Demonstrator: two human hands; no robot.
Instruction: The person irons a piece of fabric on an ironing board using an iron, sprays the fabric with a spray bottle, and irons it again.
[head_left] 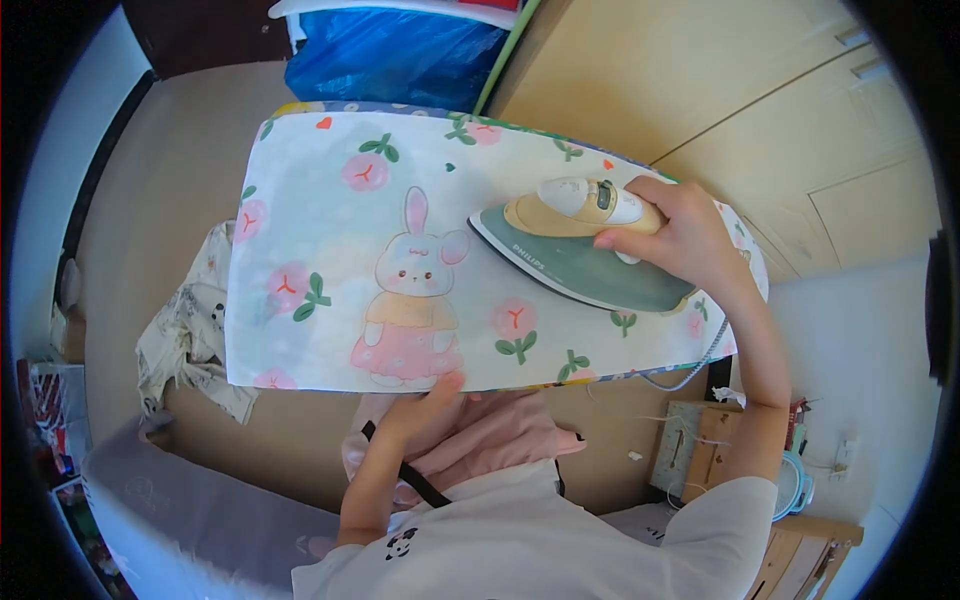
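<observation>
A white cloth (300, 210) printed with a rabbit and pink flowers lies flat over an ironing board. My right hand (690, 235) is wrapped round the handle of a green and cream iron (590, 260), whose tip points left, on the right half of the cloth. At the board's near edge, just below the rabbit, my left hand (425, 405) touches the cloth's border with its thumb on top; its other fingers are mostly hidden under the edge. The iron's cord (695, 372) hangs off the near right side.
A blue plastic bag (395, 55) is beyond the board. Pale wooden cabinets (800, 120) stand at the right. A crumpled white garment (195, 330) hangs at the left. Cardboard boxes (700, 450) are at the lower right, and a grey-covered surface (200, 500) is at the lower left.
</observation>
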